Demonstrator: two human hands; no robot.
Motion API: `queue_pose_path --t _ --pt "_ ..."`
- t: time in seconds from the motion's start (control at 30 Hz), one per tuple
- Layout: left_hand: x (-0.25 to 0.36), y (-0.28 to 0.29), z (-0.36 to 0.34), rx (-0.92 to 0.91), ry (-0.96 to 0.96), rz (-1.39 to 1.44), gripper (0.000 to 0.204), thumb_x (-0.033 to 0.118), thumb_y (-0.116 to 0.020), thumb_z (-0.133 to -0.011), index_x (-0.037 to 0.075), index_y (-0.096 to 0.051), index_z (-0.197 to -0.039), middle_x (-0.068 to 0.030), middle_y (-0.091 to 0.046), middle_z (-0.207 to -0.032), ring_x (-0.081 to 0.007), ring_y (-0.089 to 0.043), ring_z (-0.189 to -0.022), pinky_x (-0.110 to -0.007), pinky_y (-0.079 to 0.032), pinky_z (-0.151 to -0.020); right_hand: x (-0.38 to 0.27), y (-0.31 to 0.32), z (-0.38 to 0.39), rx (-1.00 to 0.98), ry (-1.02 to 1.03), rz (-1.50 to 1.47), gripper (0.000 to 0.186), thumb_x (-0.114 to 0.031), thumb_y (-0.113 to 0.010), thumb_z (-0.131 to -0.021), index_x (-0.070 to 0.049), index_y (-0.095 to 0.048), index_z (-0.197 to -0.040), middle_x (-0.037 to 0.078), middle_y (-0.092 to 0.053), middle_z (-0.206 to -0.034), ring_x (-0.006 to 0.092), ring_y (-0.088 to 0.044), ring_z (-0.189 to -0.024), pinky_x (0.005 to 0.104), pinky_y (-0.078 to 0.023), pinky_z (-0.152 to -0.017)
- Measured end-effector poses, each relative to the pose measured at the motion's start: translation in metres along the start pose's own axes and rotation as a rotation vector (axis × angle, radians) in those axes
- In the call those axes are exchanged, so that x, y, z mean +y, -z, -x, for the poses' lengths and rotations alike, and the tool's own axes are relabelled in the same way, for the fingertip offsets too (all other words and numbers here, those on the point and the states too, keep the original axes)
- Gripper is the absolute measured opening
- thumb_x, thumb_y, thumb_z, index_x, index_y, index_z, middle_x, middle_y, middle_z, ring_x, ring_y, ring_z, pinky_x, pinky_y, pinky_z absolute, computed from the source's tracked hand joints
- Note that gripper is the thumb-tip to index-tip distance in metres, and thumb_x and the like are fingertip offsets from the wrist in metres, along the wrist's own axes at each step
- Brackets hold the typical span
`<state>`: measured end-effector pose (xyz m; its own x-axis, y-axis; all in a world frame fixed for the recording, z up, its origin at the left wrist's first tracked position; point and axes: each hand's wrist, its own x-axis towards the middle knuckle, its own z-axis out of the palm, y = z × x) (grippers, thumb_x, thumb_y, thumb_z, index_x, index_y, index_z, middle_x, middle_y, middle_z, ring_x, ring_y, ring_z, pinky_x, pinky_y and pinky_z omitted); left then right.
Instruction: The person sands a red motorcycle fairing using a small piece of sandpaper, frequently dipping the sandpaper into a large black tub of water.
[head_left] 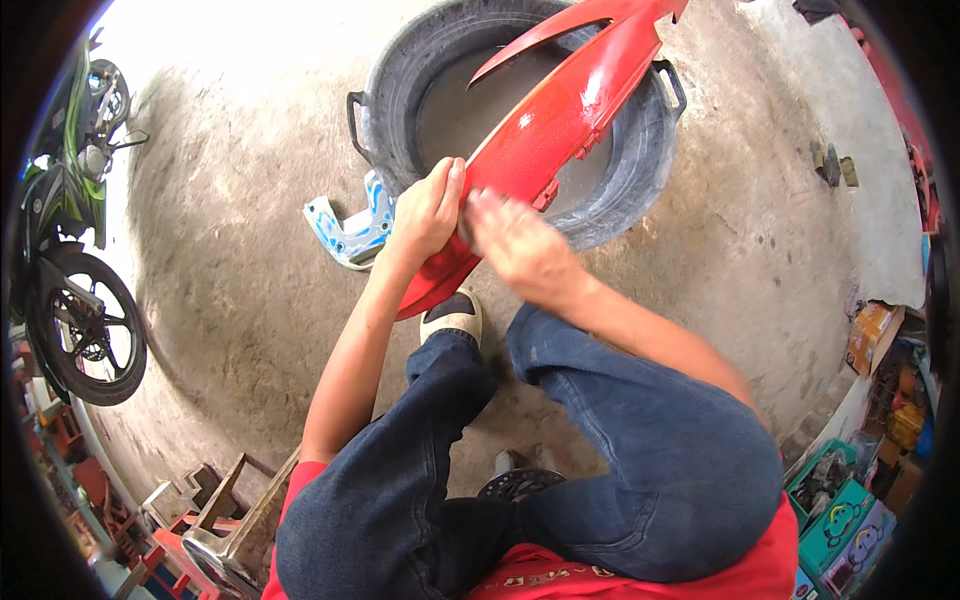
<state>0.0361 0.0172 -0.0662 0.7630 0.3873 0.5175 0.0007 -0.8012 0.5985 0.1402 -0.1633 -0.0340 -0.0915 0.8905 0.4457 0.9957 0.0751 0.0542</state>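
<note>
My left hand (425, 210) grips the near part of a long red plastic body panel (560, 115), thumb lying along its edge. My right hand (520, 250), slightly blurred, presses curled fingers on the panel just right of the left hand; what is under its fingertips, if anything, I cannot make out. The panel slants up to the right across a large black rubber tub (390, 90) with cloudy water, with a thinner red prong at its far end. A white-and-blue patched panel (350, 235) lies on the floor left of the tub.
A motorbike (75, 210) stands at the left. At lower left are wooden and metal frames (225, 500). Cardboard (870, 335) and teal boxes (835, 515) line the right side. My bent legs and a shoe (450, 315) sit below the tub on the concrete floor (230, 330).
</note>
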Motion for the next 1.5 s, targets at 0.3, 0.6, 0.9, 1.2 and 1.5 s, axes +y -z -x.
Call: queue_pose_path --t 0.3,0.6,0.9,1.2,1.5 --pt "0.010 0.007 -0.007 -0.244 0.425 0.137 0.033 0.027 -0.050 -0.113 -0.002 -0.061 -0.124 -0.0284 -0.069 -0.109 -0.0484 -0.066 -0.101 -0.050 -0.052 -0.083 0.067 0.000 -0.011 -0.026 -0.219 0.181 0.058 -0.019 -0.059 -0.093 0.008 -0.055 -0.144 0.025 -0.060 -0.146 0.0339 -0.060 -0.136 0.0444 -0.049 -0.114" --pt "0.021 0.015 0.004 -0.085 0.089 -0.093 0.022 0.012 -0.057 -0.106 -0.001 -0.062 -0.123 -0.0231 -0.067 -0.113 -0.0428 -0.063 -0.109 -0.047 -0.050 -0.093 0.065 0.008 -0.013 -0.031 -0.280 -0.011 0.053 -0.010 -0.054 -0.095 0.006 -0.055 -0.146 0.025 -0.057 -0.150 0.0346 -0.055 -0.142 0.0435 -0.044 -0.119" --pt "0.040 0.030 0.112 0.080 0.464 -0.242 0.027 0.026 -0.063 -0.105 0.001 -0.059 -0.115 -0.0262 -0.062 -0.109 -0.0439 -0.060 -0.104 -0.051 -0.048 -0.090 0.012 0.008 0.009 -0.086 -0.023 -0.103 0.054 -0.017 -0.056 -0.095 0.008 -0.056 -0.143 0.025 -0.059 -0.148 0.0323 -0.057 -0.140 0.0426 -0.046 -0.118" --pt "0.039 0.020 0.109 0.002 0.603 -0.135 0.044 0.038 -0.061 -0.107 0.003 -0.051 -0.081 -0.0240 -0.056 -0.069 -0.0483 -0.058 -0.066 -0.052 -0.044 -0.059 0.027 0.006 -0.010 -0.082 -0.098 0.035 0.048 -0.010 -0.053 -0.096 0.007 -0.059 -0.140 0.025 -0.060 -0.147 0.0353 -0.058 -0.139 0.0460 -0.046 -0.117" --pt "0.065 0.027 0.062 0.086 0.608 0.024 0.042 0.034 -0.062 -0.108 0.001 -0.057 -0.082 -0.0167 -0.054 -0.066 -0.0298 -0.053 -0.059 -0.043 -0.043 -0.059 0.039 0.044 -0.028 -0.032 -0.185 -0.003 0.054 -0.015 -0.053 -0.096 0.005 -0.055 -0.147 0.022 -0.056 -0.153 0.0331 -0.052 -0.145 0.0485 -0.041 -0.121"
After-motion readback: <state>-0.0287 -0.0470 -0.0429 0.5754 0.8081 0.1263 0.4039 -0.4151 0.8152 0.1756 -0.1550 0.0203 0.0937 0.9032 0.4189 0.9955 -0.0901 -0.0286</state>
